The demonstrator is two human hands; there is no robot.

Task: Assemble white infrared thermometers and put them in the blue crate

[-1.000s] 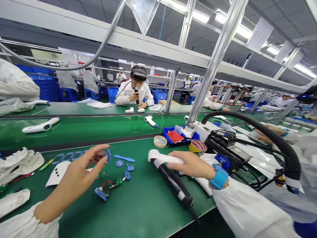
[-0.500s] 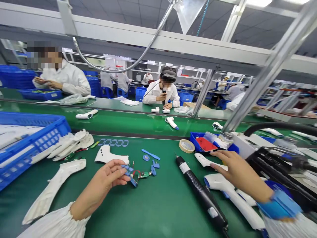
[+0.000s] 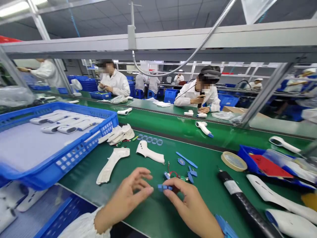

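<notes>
My right hand (image 3: 185, 205) pinches a small blue plastic part (image 3: 164, 187) above the green work mat. Thin red wires and a small green circuit board (image 3: 182, 178) lie just beyond it, partly hidden by my fingers. My left hand (image 3: 125, 200) hovers beside the blue part, fingers apart and touching nothing. Two white plastic thermometer shells (image 3: 112, 165) (image 3: 148, 152) lie further out, with a blue strip (image 3: 187, 160) and small blue pieces (image 3: 192, 174) nearby. A black electric screwdriver (image 3: 244, 201) lies to the right.
A blue crate (image 3: 84, 155) of white parts stands at left. A tape roll (image 3: 234, 161) and a blue tray (image 3: 250, 155) sit at right, beside more white shells (image 3: 274, 195). A green conveyor belt (image 3: 173, 127) runs behind the mat, and co-workers sit beyond it.
The view has swung left, bringing the blue crate in. My right hand has moved from the white shells to the blue part, and my left hand has drawn back from it.
</notes>
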